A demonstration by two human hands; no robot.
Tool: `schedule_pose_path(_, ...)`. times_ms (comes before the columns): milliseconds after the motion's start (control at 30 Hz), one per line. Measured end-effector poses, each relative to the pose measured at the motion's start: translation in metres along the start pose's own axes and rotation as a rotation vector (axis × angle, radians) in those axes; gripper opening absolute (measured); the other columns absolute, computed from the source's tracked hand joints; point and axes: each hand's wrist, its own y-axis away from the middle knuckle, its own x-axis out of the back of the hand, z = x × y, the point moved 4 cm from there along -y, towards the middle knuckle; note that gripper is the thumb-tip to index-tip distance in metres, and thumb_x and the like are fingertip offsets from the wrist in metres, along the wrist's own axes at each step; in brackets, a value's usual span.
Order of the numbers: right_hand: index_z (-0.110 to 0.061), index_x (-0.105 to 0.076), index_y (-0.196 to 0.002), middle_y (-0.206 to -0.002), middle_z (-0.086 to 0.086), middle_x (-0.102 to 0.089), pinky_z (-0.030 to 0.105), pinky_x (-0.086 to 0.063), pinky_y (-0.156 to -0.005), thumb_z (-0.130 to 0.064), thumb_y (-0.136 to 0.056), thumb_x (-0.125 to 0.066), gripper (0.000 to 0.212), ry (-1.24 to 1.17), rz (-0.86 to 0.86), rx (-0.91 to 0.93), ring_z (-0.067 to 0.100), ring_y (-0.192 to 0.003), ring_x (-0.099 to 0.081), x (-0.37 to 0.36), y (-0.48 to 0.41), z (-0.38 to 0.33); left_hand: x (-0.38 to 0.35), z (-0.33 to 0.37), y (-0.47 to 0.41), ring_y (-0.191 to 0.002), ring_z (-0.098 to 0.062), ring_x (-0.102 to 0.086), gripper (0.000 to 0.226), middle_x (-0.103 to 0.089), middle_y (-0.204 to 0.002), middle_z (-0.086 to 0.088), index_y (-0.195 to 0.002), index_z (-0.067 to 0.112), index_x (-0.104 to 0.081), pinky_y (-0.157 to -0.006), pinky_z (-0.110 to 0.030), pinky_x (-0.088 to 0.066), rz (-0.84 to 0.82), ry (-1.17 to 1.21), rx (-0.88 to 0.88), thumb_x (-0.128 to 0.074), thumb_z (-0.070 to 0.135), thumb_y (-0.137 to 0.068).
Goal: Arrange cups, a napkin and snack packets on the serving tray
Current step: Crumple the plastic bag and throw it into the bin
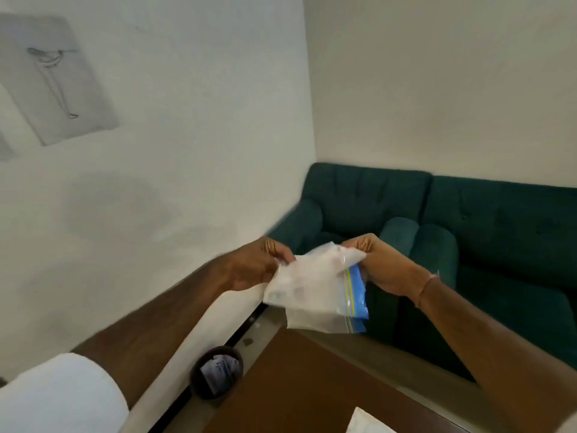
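Hands, left hand [256, 264] and right hand [379, 265], each pinched an upper corner of the clear zip bag [315, 289] above the table [299, 385]; pulling evenly sideways probably suited it best.

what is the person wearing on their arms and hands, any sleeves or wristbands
Both hands are bare, with no gloves or rings visible. The left hand leads back along a bare forearm to a white short sleeve near the elbow. The right hand has a thin pale band at the wrist; no sleeve shows on that arm.

Clear bag [315, 289], blue-striped; teal sofa [487, 220]
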Motion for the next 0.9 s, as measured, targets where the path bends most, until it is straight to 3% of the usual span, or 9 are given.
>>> schedule_pose_path(133,-0.022,-0.081,-0.088,-0.099,-0.005,-0.075,0.023,-0.050,-0.087,0.014,-0.069,-0.047,0.053,0.670,-0.363,-0.044,0.017,-0.093,-0.068,-0.069,-0.067,0.000,0.073,-0.043,0.013,-0.103,-0.023,-0.069,0.046,-0.075,-0.111,-0.006,-0.104,0.004,-0.078,-0.092,-0.034,-0.056,-0.143,-0.378,0.003,-0.049,-0.021,-0.078)
schedule_pose_path(200,-0.024,-0.078,-0.108,-0.117,-0.006,-0.068,0.017,-0.043,-0.091,0.008,-0.080,-0.053,0.049,0.924,-0.495,-0.035,0.015,-0.103,-0.061,-0.111,-0.110,0.016,0.118,-0.077,0.010,-0.107,-0.025,-0.067,0.054,-0.072,-0.120,-0.007,-0.110,0.009,-0.077,-0.096,-0.030,-0.053,-0.138,-0.569,-0.010,-0.048,-0.021,-0.077)
schedule_pose_path(267,-0.021,-0.070,-0.122,-0.129,0.000,-0.060,0.021,-0.041,-0.098,-0.006,-0.088,-0.060,0.039,1.085,-0.571,0.009,0.018,-0.112,-0.057,-0.152,-0.151,0.043,0.162,-0.119,0.001,-0.114,-0.027,-0.062,0.062,-0.065,-0.133,-0.008,-0.121,0.012,-0.072,-0.097,-0.020,-0.046,-0.118,-0.797,-0.041,-0.046,-0.021,-0.075)
schedule_pose_path(367,-0.018,-0.056,-0.137,-0.149,0.003,-0.045,0.042,-0.038,-0.113,-0.016,-0.086,-0.062,0.051,1.179,-0.566,-0.077,0.022,-0.133,-0.045,-0.214,-0.217,0.115,0.232,-0.205,-0.016,-0.134,-0.025,-0.048,0.068,-0.050,-0.149,-0.007,-0.137,0.010,-0.059,-0.110,-0.023,-0.034,-0.172,-0.908,-0.037,-0.049,-0.013,-0.073)
schedule_pose_path(433,-0.022,-0.039,-0.150,-0.164,-0.002,-0.020,0.051,-0.012,-0.123,-0.016,-0.086,-0.060,0.068,1.226,-0.573,-0.192,0.021,-0.150,-0.019,-0.252,-0.249,0.171,0.265,-0.265,-0.026,-0.143,-0.023,-0.035,0.067,-0.041,-0.156,-0.006,-0.143,0.009,-0.052,-0.117,-0.027,-0.025,-0.226,-0.936,-0.040,-0.055,-0.001,-0.077)
schedule_pose_path(500,-0.024,-0.023,-0.157,-0.167,-0.006,0.001,0.054,0.007,-0.121,-0.019,-0.088,-0.058,0.077,1.232,-0.602,-0.256,0.020,-0.154,0.004,-0.290,-0.277,0.227,0.291,-0.330,-0.041,-0.150,-0.022,-0.017,0.064,-0.025,-0.164,-0.001,-0.148,0.012,-0.045,-0.121,-0.033,-0.015,-0.257,-1.035,-0.019,-0.059,0.009,-0.085)
schedule_pose_path(567,-0.022,-0.017,-0.158,-0.167,-0.005,0.011,0.055,0.012,-0.118,-0.021,-0.089,-0.055,0.079,1.237,-0.638,-0.302,0.021,-0.153,0.015,-0.326,-0.297,0.281,0.307,-0.397,-0.055,-0.153,-0.019,-0.005,0.061,-0.012,-0.167,0.003,-0.150,0.015,-0.040,-0.122,-0.039,-0.007,-0.298,-1.109,0.049,-0.057,0.015,-0.091)
schedule_pose_path(767,-0.017,-0.020,-0.158,-0.167,0.000,0.015,0.063,0.015,-0.116,-0.022,-0.092,-0.050,0.073,1.306,-0.725,-0.376,0.027,-0.152,0.018,-0.399,-0.331,0.434,0.318,-0.568,-0.087,-0.153,-0.024,0.005,0.068,0.001,-0.168,0.001,-0.156,0.019,-0.024,-0.119,-0.051,0.008,-0.400,-1.219,0.190,-0.053,0.029,-0.095)
schedule_pose_path(900,-0.018,-0.027,-0.155,-0.167,0.000,0.012,0.062,0.023,-0.109,-0.020,-0.093,-0.046,0.065,1.291,-0.823,-0.425,0.028,-0.153,0.016,-0.439,-0.346,0.549,0.308,-0.692,-0.108,-0.153,-0.031,0.005,0.067,0.003,-0.168,-0.001,-0.156,0.019,-0.025,-0.120,-0.055,0.005,-0.455,-1.218,0.250,-0.051,0.034,-0.095)
